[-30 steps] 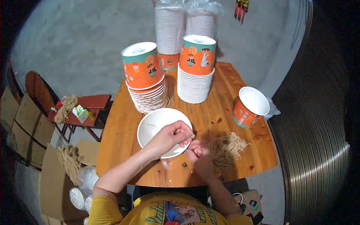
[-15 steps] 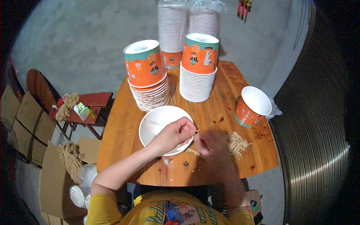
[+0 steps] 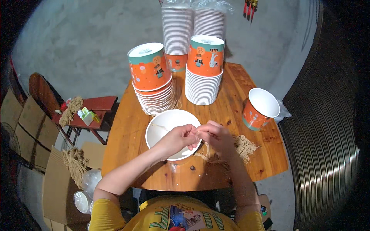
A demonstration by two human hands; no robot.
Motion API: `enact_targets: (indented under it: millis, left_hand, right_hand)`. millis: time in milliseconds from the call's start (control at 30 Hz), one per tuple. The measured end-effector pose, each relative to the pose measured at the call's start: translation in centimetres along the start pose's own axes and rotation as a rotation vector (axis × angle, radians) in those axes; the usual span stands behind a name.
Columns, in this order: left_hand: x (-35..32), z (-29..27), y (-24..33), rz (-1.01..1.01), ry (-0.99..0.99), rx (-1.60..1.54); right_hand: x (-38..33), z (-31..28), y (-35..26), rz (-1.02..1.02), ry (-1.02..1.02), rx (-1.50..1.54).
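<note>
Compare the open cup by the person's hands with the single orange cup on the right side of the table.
The cup by the hands stands upright with its white inside facing the camera; the orange cup on the right leans, showing its printed orange side. The left hand and right hand meet at the first cup's rim, pinching tan string; no hand touches the second. Both are open, white inside, and rest on the wooden table.

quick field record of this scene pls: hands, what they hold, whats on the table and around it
left hand: over the near rim of the white paper bucket, fingers pinching a thin tan string
right hand: meets the left hand at the same string, beside the rim
string bundle: loose on the round wooden table, by the right hand
single bucket: orange, open end up, right side of table
bucket stacks: upside down, at the table's far side
red stool: left of the table
</note>
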State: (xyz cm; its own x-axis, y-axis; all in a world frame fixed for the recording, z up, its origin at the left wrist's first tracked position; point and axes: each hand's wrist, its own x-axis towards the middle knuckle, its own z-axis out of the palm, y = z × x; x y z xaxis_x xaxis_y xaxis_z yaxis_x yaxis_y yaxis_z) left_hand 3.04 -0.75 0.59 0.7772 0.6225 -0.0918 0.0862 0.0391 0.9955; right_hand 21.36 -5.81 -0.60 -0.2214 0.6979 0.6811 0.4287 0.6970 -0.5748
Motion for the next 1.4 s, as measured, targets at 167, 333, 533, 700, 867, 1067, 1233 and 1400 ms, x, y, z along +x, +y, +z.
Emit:
enact_targets:
  millis: [167,333,533,700,867,1067,1233,1400]
  left_hand:
    - [0.0,-0.1,-0.2,-0.023,0.001,-0.070]
    - [0.5,0.0,-0.5,-0.052,-0.027,-0.133]
    - [0.7,-0.4,-0.5,-0.102,-0.062,-0.253]
    - [0.6,-0.1,-0.1,-0.112,-0.058,-0.306]
    - [0.6,-0.1,0.0,-0.119,-0.054,-0.301]
    - [0.6,-0.4,-0.3,-0.107,-0.061,-0.324]
    - [0.7,-0.2,-0.2,-0.109,-0.070,-0.324]
    - [0.7,-0.2,-0.2,-0.120,-0.053,-0.304]
  right_hand:
    - [-0.3,0.8,0.5,0.195,0.052,0.113]
    - [-1.3,1.8,1.0,0.565,0.152,0.417]
    - [-1.8,0.6,0.2,0.665,0.215,0.613]
    - [-3.4,0.3,1.2,0.386,0.122,0.259]
    - [-3.1,0.5,-0.3,0.261,0.112,-0.002]
    - [-3.1,0.9,-0.6,0.082,0.142,-0.282]
    - [-3.4,0.8,-0.3,0.058,0.169,-0.412]
    - [-3.8,1.0,-0.5,0.298,0.182,-0.110]
